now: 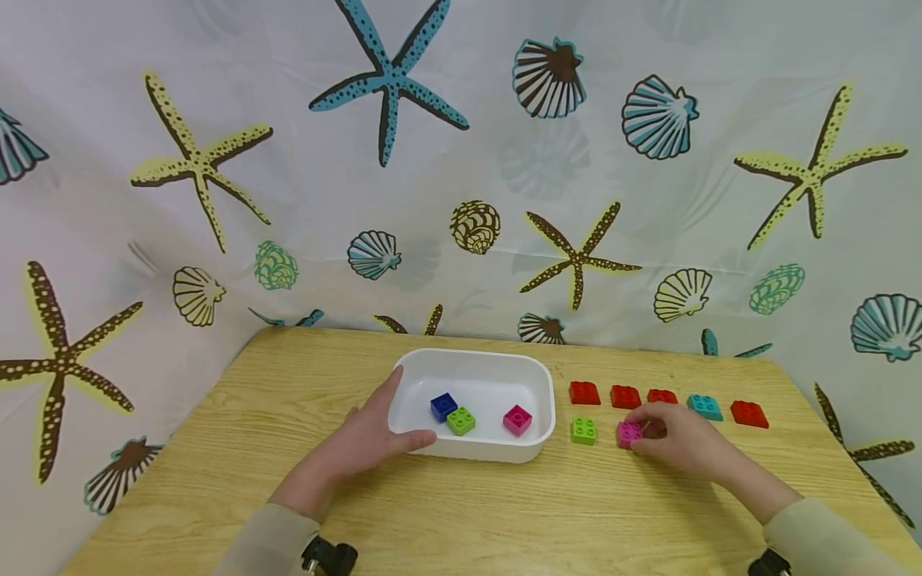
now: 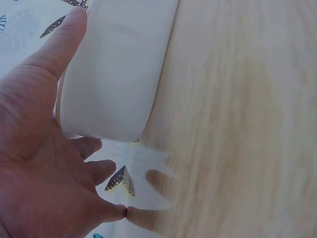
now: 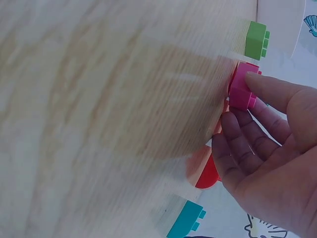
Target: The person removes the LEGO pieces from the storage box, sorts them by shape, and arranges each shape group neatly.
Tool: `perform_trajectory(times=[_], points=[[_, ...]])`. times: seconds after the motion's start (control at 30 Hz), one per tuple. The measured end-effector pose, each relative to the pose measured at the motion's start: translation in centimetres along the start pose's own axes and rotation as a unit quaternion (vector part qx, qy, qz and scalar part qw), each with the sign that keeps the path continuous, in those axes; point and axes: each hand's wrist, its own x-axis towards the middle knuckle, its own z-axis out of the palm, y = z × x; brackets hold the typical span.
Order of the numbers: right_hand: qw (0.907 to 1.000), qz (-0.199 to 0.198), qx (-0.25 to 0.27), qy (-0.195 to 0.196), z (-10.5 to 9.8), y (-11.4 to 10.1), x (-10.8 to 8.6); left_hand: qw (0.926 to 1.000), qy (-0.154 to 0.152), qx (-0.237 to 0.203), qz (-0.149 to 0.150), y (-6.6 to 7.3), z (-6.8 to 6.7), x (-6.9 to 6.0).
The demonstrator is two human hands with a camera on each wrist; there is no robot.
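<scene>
A white tray (image 1: 471,450) stands at the middle of the table; inside lie a dark blue toy brick (image 1: 443,407), a lime green brick (image 1: 461,421) and a pink brick (image 1: 517,420). My left hand (image 1: 370,432) rests at the tray's left end with thumb and fingers spread around its near corner; in the left wrist view the fingers look fairly straight. My right hand (image 1: 677,436) pinches another pink brick (image 3: 240,89) between thumb and fingers, low over the table or on it; which one I cannot tell. Left of it sits a second lime green brick (image 1: 583,431).
Behind the right hand runs a row of bricks: a red one (image 1: 585,393), a second red one (image 1: 625,397), a third partly hidden by the hand, a teal one (image 1: 705,406) and a red one (image 1: 750,414). A patterned curtain (image 1: 446,184) hangs behind the wooden table (image 1: 504,520).
</scene>
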Motion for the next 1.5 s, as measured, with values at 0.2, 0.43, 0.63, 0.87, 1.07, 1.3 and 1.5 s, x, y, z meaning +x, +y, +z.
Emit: perform_trajectory(times=[0.2, 0.43, 0.63, 0.87, 1.07, 1.3, 1.5], points=[[1.0, -0.001, 0.001, -0.001, 0.1, 0.1, 0.0, 1.0, 0.002, 0.003, 0.002, -0.1, 0.0, 0.0], [1.0, -0.001, 0.009, -0.005, 0.2, 0.1, 0.0, 1.0, 0.002, 0.007, 0.001, -0.2, 0.0, -0.2], [0.9999, -0.006, 0.007, -0.009, 0.3, 0.1, 0.0, 1.0, 0.003, 0.005, 0.006, -0.3, -0.1, -0.3], [0.9999, -0.005, 0.006, -0.015, 0.2, -0.1, 0.0, 0.9999, 0.003, 0.01, 0.005, -0.3, 0.0, -0.3], [0.9998, -0.017, 0.003, -0.01, -0.4, -0.5, 0.0, 0.9999, 0.002, 0.012, -0.001, -0.2, 0.0, -0.3], [0.9966, -0.066, -0.027, 0.041, -1.9, -3.0, 0.3, 0.9999, 0.007, 0.011, 0.003, 0.0, -0.1, -0.3], [0.9947, -0.073, -0.045, 0.057, -2.5, -5.5, 1.1, 0.9999, 0.009, 0.01, 0.006, 0.1, 0.0, -0.3]])
